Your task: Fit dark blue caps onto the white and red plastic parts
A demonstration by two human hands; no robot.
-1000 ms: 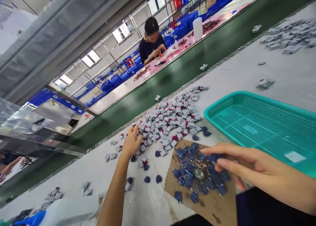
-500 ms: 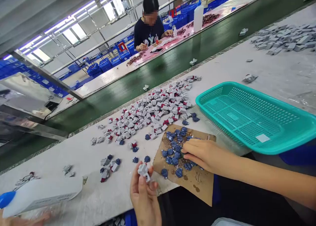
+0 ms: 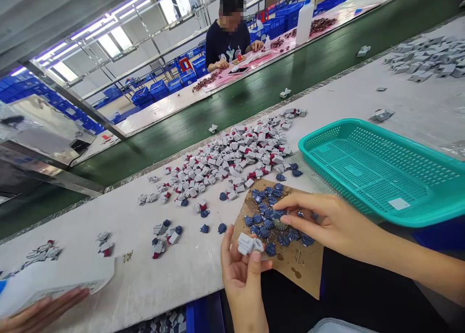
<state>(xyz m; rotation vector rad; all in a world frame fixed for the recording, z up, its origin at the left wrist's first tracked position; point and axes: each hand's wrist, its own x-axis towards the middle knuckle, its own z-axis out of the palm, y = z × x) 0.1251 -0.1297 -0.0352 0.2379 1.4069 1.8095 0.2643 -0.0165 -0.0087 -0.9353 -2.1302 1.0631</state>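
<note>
My left hand (image 3: 241,279) grips a light grey plastic part (image 3: 246,244) between thumb and fingers, just left of the brown cardboard (image 3: 305,275). Over the cardboard, thumb and forefinger of my right hand (image 3: 323,219) close on a small dark blue plastic piece (image 3: 278,214). Several more blue pieces (image 3: 263,232) lie spread across the wet, stained cardboard. Beyond it is a heap of grey parts (image 3: 218,161), many with dark red bits. A few blue pieces and grey parts with blue ends lie on the tabletop to the left.
A green perforated basket (image 3: 363,197) stands to the right. At lower left, another person's hand (image 3: 54,306) is at a white bottle (image 3: 69,279). A green conveyor belt (image 3: 189,134) runs behind the table; a co-worker (image 3: 228,42) sits across it. More grey parts (image 3: 432,56) lie far right.
My left hand has moved right with the grey part, closer to the cardboard. My right hand has lifted a little, and a blue piece now shows at its fingertips. The view has shifted slightly.
</note>
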